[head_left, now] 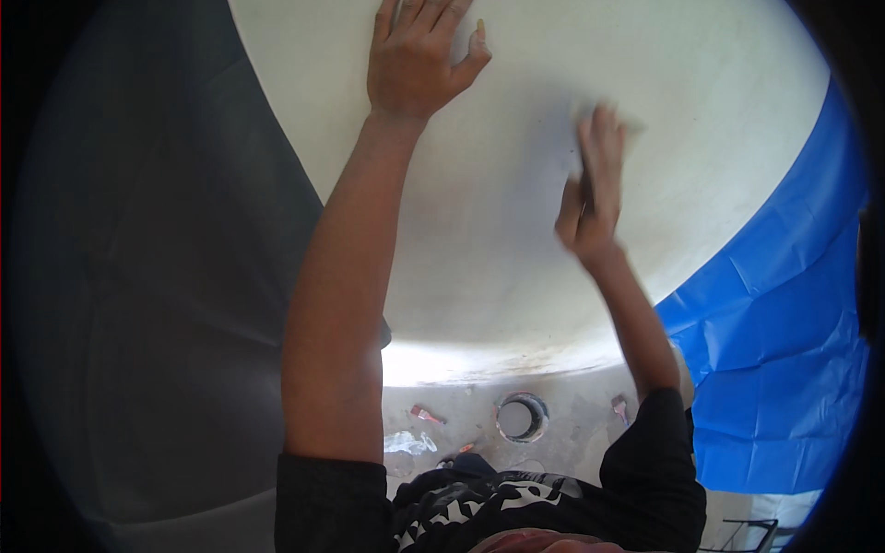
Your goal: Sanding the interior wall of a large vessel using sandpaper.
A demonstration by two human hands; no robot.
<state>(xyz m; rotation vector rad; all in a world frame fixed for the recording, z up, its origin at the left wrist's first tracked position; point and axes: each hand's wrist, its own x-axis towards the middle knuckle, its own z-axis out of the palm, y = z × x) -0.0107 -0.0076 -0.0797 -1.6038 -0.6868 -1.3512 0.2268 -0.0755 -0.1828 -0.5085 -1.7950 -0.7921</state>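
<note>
My left hand (419, 64) lies palm down on a large, smooth, off-white curved panel (461, 230), its fingers spread. Some of its fingertips run past the top of the picture. Farther right and nearer to me is my right hand (599, 189), blurred by motion, over the same panel. A thin sheet (584, 189) shows as a dark strip between its thumb and fingers, with a pale corner beside the fingertips. The blur hides exactly what kind of sheet it is.
Below the panel's near edge, the grey floor (581, 396) holds a round tub (522, 417) with pale contents and two paintbrushes (427, 414). Blue tarpaulin (774, 369) hangs at right; a dark grey sheet (166, 276) covers the left.
</note>
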